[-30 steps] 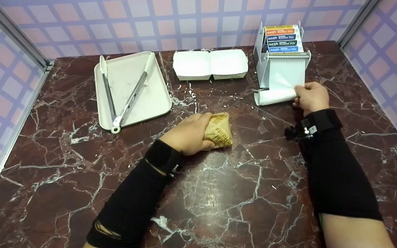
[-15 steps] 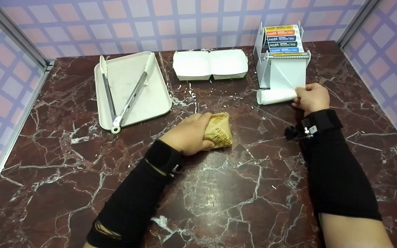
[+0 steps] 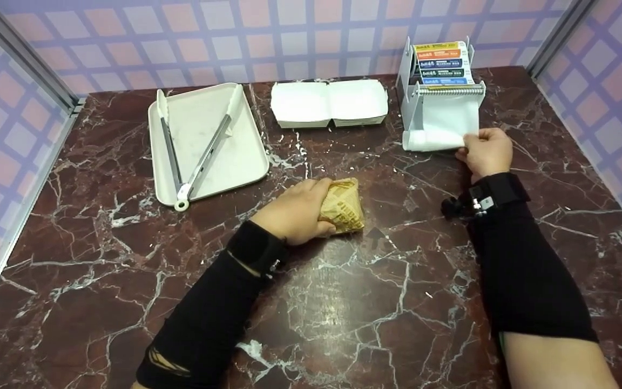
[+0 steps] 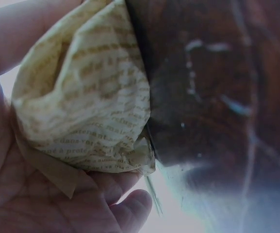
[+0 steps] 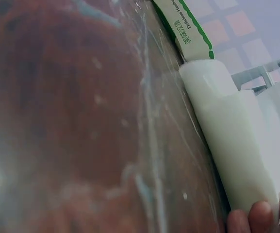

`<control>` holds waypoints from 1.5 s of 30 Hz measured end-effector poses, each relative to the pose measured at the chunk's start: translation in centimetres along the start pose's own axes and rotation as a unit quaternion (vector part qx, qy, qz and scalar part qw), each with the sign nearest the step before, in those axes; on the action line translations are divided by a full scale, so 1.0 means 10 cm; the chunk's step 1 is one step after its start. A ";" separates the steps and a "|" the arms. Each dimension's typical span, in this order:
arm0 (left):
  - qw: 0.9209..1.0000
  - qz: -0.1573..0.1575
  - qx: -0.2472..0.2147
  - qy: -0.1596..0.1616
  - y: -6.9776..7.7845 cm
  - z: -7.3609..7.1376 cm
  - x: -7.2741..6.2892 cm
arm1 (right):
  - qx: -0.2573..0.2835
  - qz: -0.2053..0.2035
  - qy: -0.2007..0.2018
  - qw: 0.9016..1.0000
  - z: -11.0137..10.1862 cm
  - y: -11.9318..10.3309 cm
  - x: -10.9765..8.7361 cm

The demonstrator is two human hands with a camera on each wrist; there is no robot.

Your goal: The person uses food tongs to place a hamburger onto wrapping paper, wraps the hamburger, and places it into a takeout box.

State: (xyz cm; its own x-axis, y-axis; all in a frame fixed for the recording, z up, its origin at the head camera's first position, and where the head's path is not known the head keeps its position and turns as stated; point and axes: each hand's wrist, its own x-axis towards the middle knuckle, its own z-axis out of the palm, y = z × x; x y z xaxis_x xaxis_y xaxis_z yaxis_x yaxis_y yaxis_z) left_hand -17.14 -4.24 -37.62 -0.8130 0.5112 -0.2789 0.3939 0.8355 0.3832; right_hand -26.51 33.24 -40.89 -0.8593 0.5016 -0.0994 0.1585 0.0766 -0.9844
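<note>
My left hand point(image 3: 300, 210) grips a burger-sized packet wrapped in tan printed paper point(image 3: 343, 205) at the table's middle. In the left wrist view, fingers and palm curl round the packet point(image 4: 86, 97); its contents are hidden. My right hand point(image 3: 486, 154) pinches the right end of a white label strip point(image 3: 440, 139), which hangs from the label dispenser point(image 3: 411, 102) and curls into a tube at its lower end. Close up, the curled strip point(image 5: 227, 141) lies low along the tabletop, fingertips point(image 5: 261, 216) at its near end.
Colourful label rolls point(image 3: 443, 62) sit in the dispenser. Left of it stands an open white burger box point(image 3: 303, 102), its printed green edge point(image 5: 190, 31) visible in the right wrist view. Spread tongs point(image 3: 205, 154) lie on a pale tray point(image 3: 254, 167). Patterned walls point(image 3: 338, 40) enclose the table.
The strip's curled lower end has shifted back toward the dispenser, and my right hand has moved slightly left with it. My left hand and the packet have stayed put.
</note>
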 end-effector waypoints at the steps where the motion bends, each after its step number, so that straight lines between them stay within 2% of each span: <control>1: 1.000 -0.001 0.000 0.000 0.00 0.00 0.00 | -0.004 0.004 -0.001 1.000 0.01 0.00 0.00; 5: 1.000 -0.001 0.000 0.003 -0.01 0.01 0.00 | -0.067 0.017 -0.017 0.997 0.01 -0.03 0.02; 10: 1.000 0.004 0.002 0.005 -0.01 0.01 0.01 | -0.147 0.020 -0.049 0.988 -0.03 -0.06 0.05; 15: 1.000 0.003 0.001 0.002 -0.01 0.01 0.01 | -0.181 0.029 -0.073 0.980 -0.06 -0.09 0.09; 19: 1.000 0.003 -0.003 0.000 0.01 0.01 0.01 | -0.183 0.033 -0.080 0.979 -0.08 -0.11 0.11; 24: 1.000 0.000 -0.003 0.000 0.01 0.00 0.01 | -0.208 0.029 -0.079 0.974 -0.09 -0.14 0.09; 28: 1.000 0.000 -0.002 -0.002 0.00 0.00 0.00 | -0.272 0.014 -0.054 0.961 -0.11 -0.23 0.03; 30: 1.000 0.000 -0.003 -0.002 0.00 -0.01 0.00 | -0.292 0.003 -0.028 0.956 -0.11 -0.32 -0.01; 32: 1.000 0.000 0.000 -0.003 0.00 -0.01 0.01 | -0.298 -0.008 -0.007 0.955 -0.09 -0.40 -0.03; 35: 1.000 -0.001 0.005 -0.003 0.01 0.00 0.01 | -0.286 -0.017 0.002 0.958 -0.04 -0.50 -0.02; 41: 1.000 -0.001 0.003 -0.003 0.01 0.00 0.00 | -0.295 0.009 -0.056 0.954 0.02 -0.52 0.07; 45: 1.000 -0.001 0.000 -0.006 0.01 -0.01 0.00 | -0.295 0.001 -0.058 0.954 -0.01 -0.44 0.12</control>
State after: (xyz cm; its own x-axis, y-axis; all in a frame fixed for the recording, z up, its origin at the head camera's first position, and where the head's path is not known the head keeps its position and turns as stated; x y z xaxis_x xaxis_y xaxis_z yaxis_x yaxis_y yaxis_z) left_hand -17.13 -4.20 -37.53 -0.8089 0.5115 -0.2901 0.3923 0.8369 0.3816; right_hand -28.22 33.60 -36.65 -0.9015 0.4061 -0.1494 0.3760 0.5645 -0.7348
